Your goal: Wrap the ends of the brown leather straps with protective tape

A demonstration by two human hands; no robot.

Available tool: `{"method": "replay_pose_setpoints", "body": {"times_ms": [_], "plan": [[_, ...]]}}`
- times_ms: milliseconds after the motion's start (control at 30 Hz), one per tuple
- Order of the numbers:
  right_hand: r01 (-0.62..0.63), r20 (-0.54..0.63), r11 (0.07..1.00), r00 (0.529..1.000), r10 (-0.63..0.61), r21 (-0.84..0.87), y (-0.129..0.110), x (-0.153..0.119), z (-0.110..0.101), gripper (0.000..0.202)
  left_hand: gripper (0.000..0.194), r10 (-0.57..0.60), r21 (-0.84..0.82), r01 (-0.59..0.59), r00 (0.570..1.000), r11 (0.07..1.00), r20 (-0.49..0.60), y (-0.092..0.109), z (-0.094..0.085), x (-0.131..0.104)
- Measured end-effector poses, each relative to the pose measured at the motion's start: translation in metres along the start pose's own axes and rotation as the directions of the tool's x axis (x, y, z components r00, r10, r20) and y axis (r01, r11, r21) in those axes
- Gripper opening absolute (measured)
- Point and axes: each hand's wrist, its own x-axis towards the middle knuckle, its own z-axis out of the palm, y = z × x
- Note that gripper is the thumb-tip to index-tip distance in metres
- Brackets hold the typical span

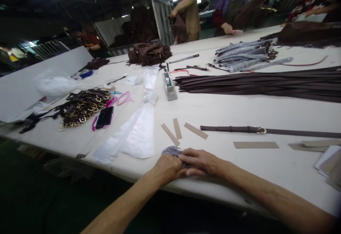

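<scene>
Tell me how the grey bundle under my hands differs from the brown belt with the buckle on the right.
The grey bundle is compact with a rounded edge; the brown belt stretches out straight, running off the picture's right edge.
Your left hand and right hand cover much of the bundle, while nothing touches the belt's visible length.
The belt shows a gold buckle; none can be made out on the bundle.
Both are at the white table.

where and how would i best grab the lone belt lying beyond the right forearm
Probably the plain strap just right of the gold buckle, from above, pinching both long edges: the belt lies flat, narrow and uncovered there.
</scene>
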Motion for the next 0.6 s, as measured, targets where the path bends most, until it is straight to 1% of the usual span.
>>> {"method": "replay_pose_setpoints", "body": {"times_ms": [67, 167, 233, 300, 367, 400, 500, 533, 600], "plan": [[0.027, -0.045, 0.999, 0.999, -0.029, -0.042, -0.002, -0.003, 0.004, 0.048, 0.043, 0.036, 0.012, -0.035, 0.998, 0.999, -0.058, -0.003, 0.003, -0.005], [0.042, -0.088, 0.997, 0.995, -0.048, -0.071, -0.003, -0.007, 0.008, 0.039, 0.037, 0.075, -0.012, -0.078, 0.985, 0.997, -0.154, -0.007, 0.009, -0.008], [0.038, -0.084, 0.997, 0.995, -0.044, -0.071, -0.003, -0.008, 0.007, 0.036, 0.032, 0.070, -0.057, -0.084, 0.975, 0.995, -0.210, -0.008, 0.013, -0.009], [0.010, -0.066, 0.998, 0.998, -0.014, -0.063, -0.003, -0.009, 0.005, 0.034, 0.026, 0.068, -0.083, -0.093, 0.962, 0.992, -0.266, -0.006, 0.016, -0.009], [-0.013, -0.026, 0.998, 1.000, 0.011, -0.063, -0.002, -0.007, 0.003, 0.032, 0.020, 0.092, -0.020, -0.105, 0.941, 0.994, -0.327, -0.002, 0.016, -0.011], [-0.012, 0.003, 0.997, 1.000, 0.013, -0.076, -0.002, -0.006, 0.002, 0.031, 0.018, 0.096, 0.042, -0.087, 0.930, 0.995, -0.354, 0.001, 0.015, -0.012], [0.030, 0.072, 0.987, 0.997, -0.018, -0.160, -0.003, -0.002, -0.001, 0.031, 0.021, 0.054, 0.211, 0.035, 0.913, 0.977, -0.404, 0.009, 0.009, -0.022], [0.042, 0.092, 0.982, 0.995, -0.025, -0.185, -0.004, 0.000, -0.001, 0.030, 0.023, 0.039, 0.232, 0.061, 0.915, 0.971, -0.402, 0.011, 0.008, -0.026], [0.054, 0.129, 0.975, 0.991, -0.026, -0.216, -0.006, 0.005, -0.001, 0.028, 0.025, 0.026, 0.227, 0.063, 0.929, 0.972, -0.370, 0.012, 0.007, -0.034]]}}
